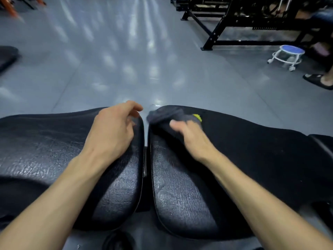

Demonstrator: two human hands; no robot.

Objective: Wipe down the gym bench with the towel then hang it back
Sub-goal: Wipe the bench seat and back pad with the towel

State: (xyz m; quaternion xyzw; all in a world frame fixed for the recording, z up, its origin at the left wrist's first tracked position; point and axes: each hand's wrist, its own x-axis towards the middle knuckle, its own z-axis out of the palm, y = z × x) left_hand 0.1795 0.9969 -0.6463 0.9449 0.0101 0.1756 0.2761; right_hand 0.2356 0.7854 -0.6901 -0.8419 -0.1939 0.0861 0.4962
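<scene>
A person is leaning over a black padded gym bench, seen from a head-worn camera looking down along two bare forearms. The surface is showing as two pads side by side, the left pad (45,145) and the right pad (243,150), with a narrow gap (146,159) running between them.

On the left, the left hand (113,129) is resting at the inner far edge of the left pad. Its grip is loose and holding nothing, the fingers bending lightly over the edge; it is probably steadying the person while the other arm is working.

Just right of the gap, the right hand (191,134) is pressing a dark grey towel (165,115) onto the far inner corner of the right pad. The hand is blurred, so whether the fingers are lying flat on the cloth or curling into it cannot be told. A small yellow-green patch (197,117) is showing at the towel's right edge. The bunched towel under the palm suggests wiping is under way, with hanging it back not yet done.

Beyond the bench, grey floor (117,60) is reflecting lights. At far right, one black metal frame (216,36), one small white stool (288,55) with a blue seat, and one sandalled foot (318,80) are showing.

Counted: two hands, two pads, one towel, one stool.
</scene>
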